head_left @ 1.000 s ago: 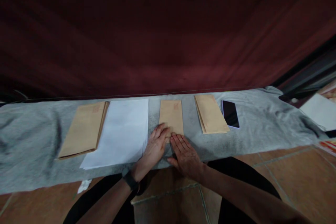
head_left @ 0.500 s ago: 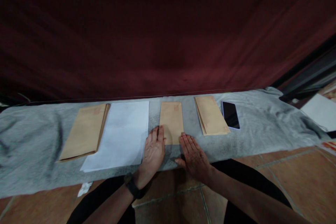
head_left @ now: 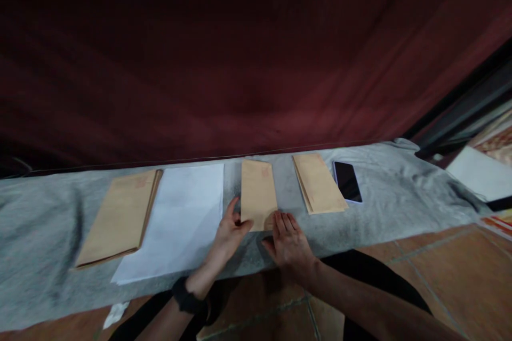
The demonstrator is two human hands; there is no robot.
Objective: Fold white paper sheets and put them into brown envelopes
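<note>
A brown paper envelope (head_left: pixel 258 192) with faint red print lies upright in front of me on the grey cloth. My left hand (head_left: pixel 232 232) is at its lower left corner, the thumb on top and the other fingers curled at the left edge, partly hidden. Flat against the lower right corner rests my right hand (head_left: pixel 291 242), its fingers stretched out. Left of the envelope lies a stack of white paper (head_left: pixel 188 208), partly covered by a thick pile of brown envelopes (head_left: pixel 116 218). To the right are a few more brown envelopes (head_left: pixel 320 184).
A phone (head_left: pixel 347 181) in a pale purple case lies beyond the right-hand envelopes. The grey cloth (head_left: pixel 384 186) covers a long narrow surface before a dark red drape (head_left: pixel 256 90). A white scrap (head_left: pixel 116 314) lies on the tiled floor at lower left.
My left hand has gone from lying flat to curling at the envelope's lower left corner, thumb on top. The right hand stays at the lower right corner. The view has shifted slightly.
</note>
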